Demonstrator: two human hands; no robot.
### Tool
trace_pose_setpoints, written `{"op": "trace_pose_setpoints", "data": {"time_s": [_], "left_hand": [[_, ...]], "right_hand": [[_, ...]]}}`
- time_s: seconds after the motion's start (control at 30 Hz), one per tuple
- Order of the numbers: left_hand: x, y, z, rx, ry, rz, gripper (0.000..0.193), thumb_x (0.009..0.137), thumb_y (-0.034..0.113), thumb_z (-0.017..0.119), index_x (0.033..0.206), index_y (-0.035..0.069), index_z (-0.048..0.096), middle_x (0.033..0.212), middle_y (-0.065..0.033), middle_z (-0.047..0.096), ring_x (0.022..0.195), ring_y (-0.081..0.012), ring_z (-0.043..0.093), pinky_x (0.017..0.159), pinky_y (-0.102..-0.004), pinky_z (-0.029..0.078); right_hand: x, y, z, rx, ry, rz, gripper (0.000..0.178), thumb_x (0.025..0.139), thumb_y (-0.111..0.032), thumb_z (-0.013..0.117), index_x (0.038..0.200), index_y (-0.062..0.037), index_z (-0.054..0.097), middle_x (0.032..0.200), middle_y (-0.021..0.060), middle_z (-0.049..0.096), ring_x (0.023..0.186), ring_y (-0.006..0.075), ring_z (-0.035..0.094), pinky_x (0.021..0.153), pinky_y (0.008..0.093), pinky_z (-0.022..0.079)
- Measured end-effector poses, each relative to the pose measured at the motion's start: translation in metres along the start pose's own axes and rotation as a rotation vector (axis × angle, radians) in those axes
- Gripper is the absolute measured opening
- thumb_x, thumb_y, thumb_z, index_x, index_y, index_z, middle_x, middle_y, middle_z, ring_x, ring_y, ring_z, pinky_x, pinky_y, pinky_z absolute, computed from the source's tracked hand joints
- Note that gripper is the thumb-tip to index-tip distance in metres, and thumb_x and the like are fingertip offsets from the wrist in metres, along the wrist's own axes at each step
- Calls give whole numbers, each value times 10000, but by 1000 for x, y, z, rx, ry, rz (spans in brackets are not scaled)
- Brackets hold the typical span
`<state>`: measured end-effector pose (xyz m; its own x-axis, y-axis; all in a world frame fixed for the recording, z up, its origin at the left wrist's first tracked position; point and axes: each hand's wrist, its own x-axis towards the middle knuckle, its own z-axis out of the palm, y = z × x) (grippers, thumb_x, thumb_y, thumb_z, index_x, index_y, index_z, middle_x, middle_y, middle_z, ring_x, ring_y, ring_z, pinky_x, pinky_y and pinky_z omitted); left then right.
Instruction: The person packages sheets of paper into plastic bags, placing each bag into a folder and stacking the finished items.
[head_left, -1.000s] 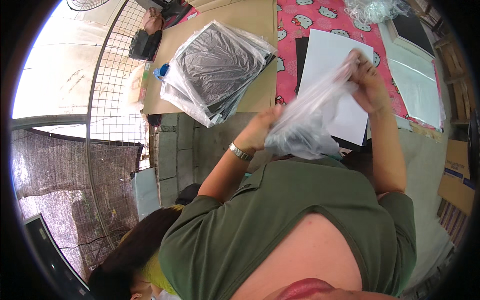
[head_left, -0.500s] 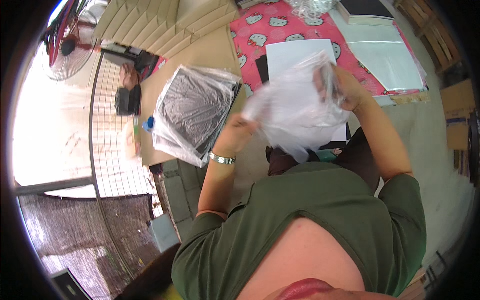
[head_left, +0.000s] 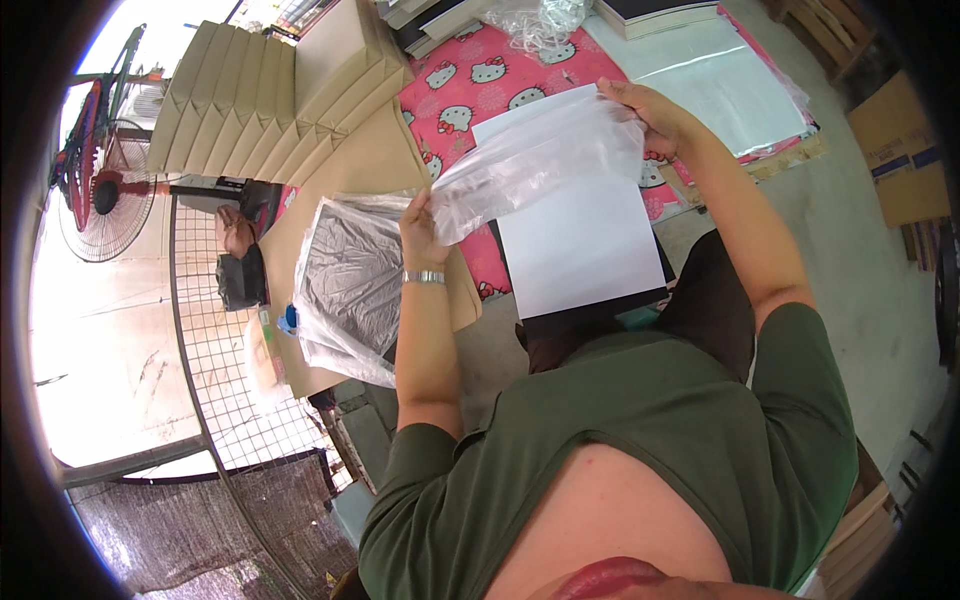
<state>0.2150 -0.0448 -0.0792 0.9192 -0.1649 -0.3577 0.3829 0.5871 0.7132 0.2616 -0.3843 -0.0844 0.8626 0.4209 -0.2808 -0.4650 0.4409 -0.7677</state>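
Observation:
A clear plastic bag (head_left: 540, 165) is stretched between my two hands above the white sheets. My left hand (head_left: 420, 228) pinches its left end. My right hand (head_left: 648, 112) grips the other end, farther off, near the top of the white paper. Beneath the bag lies a white sheet (head_left: 582, 258), its near end reaching over my lap. A dark sheet or board (head_left: 610, 302) shows under its near edge. To the left of my left hand rests a pile of dark sheets in clear plastic (head_left: 345, 260).
Folded brown paper packets (head_left: 230, 110) are stacked at the far left on brown card. A pink patterned cloth (head_left: 470, 85) covers the table. Clear plastic sheets (head_left: 695, 75) lie at the right beside a dark-covered stack (head_left: 655, 15). A fan (head_left: 105, 195) stands at the left.
The crumpled plastic bag has been spread out and moved away from my body. The white sheet is now largely uncovered below it. The head view has shifted somewhat.

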Motion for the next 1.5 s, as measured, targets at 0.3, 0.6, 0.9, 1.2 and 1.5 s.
{"op": "trace_pose_setpoints", "data": {"time_s": [0.3, 0.6, 0.9, 1.2, 1.5], "left_hand": [[181, -11, -52, 1089, 423, 231, 147, 728, 156, 586, 739, 10, 600, 702, -80, 597, 628, -183, 580, 537, -340, 450], [163, 37, -15, 937, 420, 161, 206, 706, 212, 637, 795, 26, 627, 700, -88, 592, 634, -178, 564, 550, -304, 448], [7, 184, 51, 1199, -201, 297, 173, 800, 123, 535, 877, -13, 609, 854, -102, 617, 769, -212, 600, 726, -307, 514], [-87, 95, 8, 309, -192, -205, 159, 844, 183, 495, 896, 42, 546, 792, -24, 543, 530, -95, 443, 585, -294, 406], [-64, -49, -109, 5, 148, -408, 145, 869, 180, 512, 773, 72, 501, 602, 23, 432, 417, -73, 320, 478, -235, 324]], "right_hand": [[126, 35, -56, -1274, 631, -326, 372, 746, -141, 551, 1102, -31, 536, 1137, 176, 549, 1046, 266, 544, 847, 404, 438], [138, -14, -40, -1642, 606, -438, 287, 803, -252, 474, 920, -53, 644, 936, 171, 615, 863, 333, 598, 797, 409, 463], [5, -127, 43, -254, -166, -325, 332, 807, -90, 565, 1107, 28, 486, 903, 67, 623, 780, 137, 623, 737, 249, 512], [-123, 1, 33, 10, -156, -167, 241, 837, -81, 521, 1073, -40, 496, 936, 28, 574, 846, 122, 589, 761, 286, 505], [-97, 99, -22, 145, 33, -66, 142, 834, -74, 562, 975, -78, 541, 876, -11, 573, 793, 100, 555, 717, 251, 458]]}}
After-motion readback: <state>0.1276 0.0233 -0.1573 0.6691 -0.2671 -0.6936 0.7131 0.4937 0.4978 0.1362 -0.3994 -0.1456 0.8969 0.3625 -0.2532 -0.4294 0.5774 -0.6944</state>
